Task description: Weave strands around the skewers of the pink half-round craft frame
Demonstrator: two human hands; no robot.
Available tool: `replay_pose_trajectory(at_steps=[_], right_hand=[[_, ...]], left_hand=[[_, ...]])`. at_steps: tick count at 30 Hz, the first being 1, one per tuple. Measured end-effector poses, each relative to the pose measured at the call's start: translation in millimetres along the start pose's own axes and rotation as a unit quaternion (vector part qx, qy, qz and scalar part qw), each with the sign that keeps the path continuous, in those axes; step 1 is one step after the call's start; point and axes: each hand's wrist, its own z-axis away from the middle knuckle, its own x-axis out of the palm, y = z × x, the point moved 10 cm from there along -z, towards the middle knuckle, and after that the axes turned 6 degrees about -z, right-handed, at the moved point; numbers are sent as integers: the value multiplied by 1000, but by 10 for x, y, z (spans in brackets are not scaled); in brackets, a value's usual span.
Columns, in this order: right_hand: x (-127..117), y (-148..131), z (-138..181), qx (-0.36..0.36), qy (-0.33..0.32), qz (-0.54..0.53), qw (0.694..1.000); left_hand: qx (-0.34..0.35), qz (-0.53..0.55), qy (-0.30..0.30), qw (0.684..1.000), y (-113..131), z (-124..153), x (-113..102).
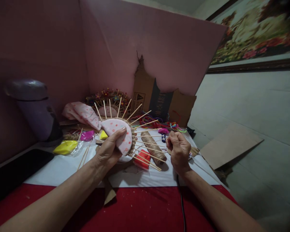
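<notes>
My left hand (107, 149) is closed on a half-round piece covered in pink dotted fabric (111, 126), its thumb lying across the front. Thin wooden sticks (142, 121) fan out from the curved edge, where twine is wound between them. To the right of the stick tips, my right hand (180, 150) is closed in a pinch; whatever its fingers hold is too small to make out. Under the sticks lie a roll of brown twine (152, 145) and a red packet (143, 159).
Behind stand a similar fan with colourful beads (116, 96) and torn cardboard (145, 85). Pink dotted cloth (81, 112), yellow (65, 147) and magenta packets (87, 135), a purple bottle (36, 109) and a black phone-like slab (21, 172) are on the left. A black cable (182, 201) crosses the front.
</notes>
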Motion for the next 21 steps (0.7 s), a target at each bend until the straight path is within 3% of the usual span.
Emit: replay_pose_trajectory(at_steps=[21], right_hand=[[-25,62,-6,11,10,9,1000]], left_hand=[[-41,-37,-22,998,-145,46,45]])
